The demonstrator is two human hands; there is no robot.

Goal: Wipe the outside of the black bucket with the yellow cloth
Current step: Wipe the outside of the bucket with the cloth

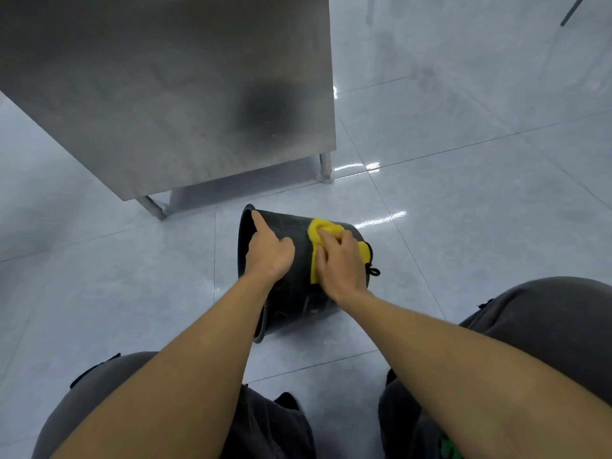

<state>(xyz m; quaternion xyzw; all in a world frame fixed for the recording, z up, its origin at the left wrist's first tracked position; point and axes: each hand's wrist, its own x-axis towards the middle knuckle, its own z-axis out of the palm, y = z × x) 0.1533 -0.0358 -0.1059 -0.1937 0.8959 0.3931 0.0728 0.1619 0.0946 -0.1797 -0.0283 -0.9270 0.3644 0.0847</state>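
Note:
The black bucket lies on its side on the tiled floor, its open mouth facing left and its base to the right. My left hand grips the rim, with the forefinger stretched along the upper edge. My right hand presses the yellow cloth flat against the bucket's outer wall near the base. The cloth shows above and beside my fingers, and a black loop hangs from its right edge. Most of the cloth is hidden under my palm.
A stainless steel cabinet on short metal legs stands just behind the bucket. Glossy grey floor tiles spread to the right and left. My knees in dark grey trousers frame the bottom of the view.

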